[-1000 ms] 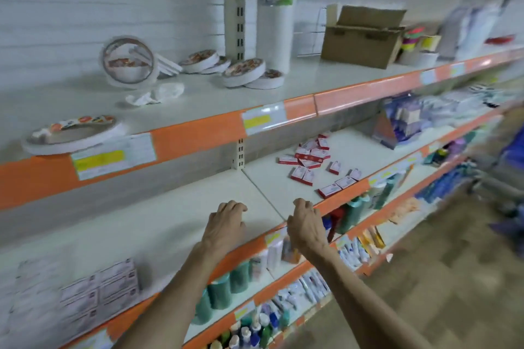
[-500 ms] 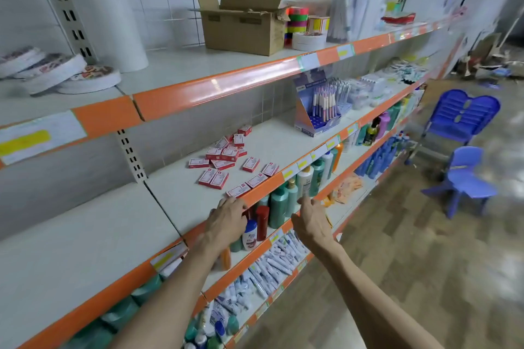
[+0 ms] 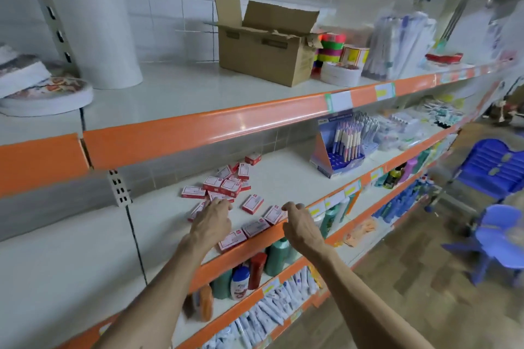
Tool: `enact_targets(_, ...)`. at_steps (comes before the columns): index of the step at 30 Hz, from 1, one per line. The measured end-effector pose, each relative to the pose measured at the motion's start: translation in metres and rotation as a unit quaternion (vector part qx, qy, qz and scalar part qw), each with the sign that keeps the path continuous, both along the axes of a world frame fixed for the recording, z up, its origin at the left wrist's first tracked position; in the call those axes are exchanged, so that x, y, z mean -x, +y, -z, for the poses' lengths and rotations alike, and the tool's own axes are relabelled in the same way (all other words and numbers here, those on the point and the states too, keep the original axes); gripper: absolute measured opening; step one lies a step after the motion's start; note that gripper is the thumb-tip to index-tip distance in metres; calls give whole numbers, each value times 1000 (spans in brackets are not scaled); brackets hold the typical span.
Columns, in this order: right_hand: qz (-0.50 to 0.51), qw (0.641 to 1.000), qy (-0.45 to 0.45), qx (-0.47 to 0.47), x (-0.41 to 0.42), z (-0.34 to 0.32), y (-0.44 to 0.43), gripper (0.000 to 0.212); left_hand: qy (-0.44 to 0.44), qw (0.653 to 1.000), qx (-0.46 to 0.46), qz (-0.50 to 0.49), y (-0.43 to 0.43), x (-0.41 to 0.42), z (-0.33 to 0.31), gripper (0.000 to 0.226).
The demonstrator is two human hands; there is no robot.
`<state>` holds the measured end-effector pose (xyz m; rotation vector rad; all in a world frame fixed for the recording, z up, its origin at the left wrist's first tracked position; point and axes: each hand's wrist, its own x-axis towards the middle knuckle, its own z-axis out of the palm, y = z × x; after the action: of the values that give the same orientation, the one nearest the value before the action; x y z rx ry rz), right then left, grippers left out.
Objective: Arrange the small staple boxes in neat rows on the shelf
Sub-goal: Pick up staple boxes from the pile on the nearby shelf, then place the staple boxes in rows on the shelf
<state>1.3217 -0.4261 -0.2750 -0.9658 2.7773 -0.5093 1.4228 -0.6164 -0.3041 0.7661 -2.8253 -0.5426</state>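
Several small red-and-white staple boxes (image 3: 224, 185) lie scattered on the white middle shelf (image 3: 286, 178), some piled toward the back, three strung along the orange front edge (image 3: 255, 227). My left hand (image 3: 211, 219) reaches over the shelf with fingers extended, its fingertips at a box that it partly hides. My right hand (image 3: 300, 225) hovers at the shelf's front edge, fingers loosely curled, right beside a tilted box (image 3: 273, 214); it holds nothing.
A pen display stand (image 3: 340, 147) stands on the same shelf to the right. Above are a cardboard box (image 3: 263, 48), tape rolls and paper plates (image 3: 48, 95). Bottles and tubes fill the lower shelves. Blue plastic chairs (image 3: 493, 207) stand on the floor at right.
The view has swung right along the shelf. Both hands have moved from the bare left bay's front edge up to the scattered staple boxes, left hand now over them.
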Motion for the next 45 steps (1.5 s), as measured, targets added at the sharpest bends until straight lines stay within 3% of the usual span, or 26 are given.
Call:
enact_targets(9,-76,997,-14,-30,39,19,-69,48,-138,983,-13,-119,-70,-20,19,41)
enact_targets(28,-174,981,-10,-87,88,44,-108,62,-179,972,-125,-88,-70,0,15,90)
enact_targets(39,-174,980,-13,-91,105,49,-111,38,-271,947,-143,-94,-68,-1,11,80)
enact_targets(45,-196,979,-6,-59,95,50,-113,30,-203,956,-165,-136,-59,-10,17,67)
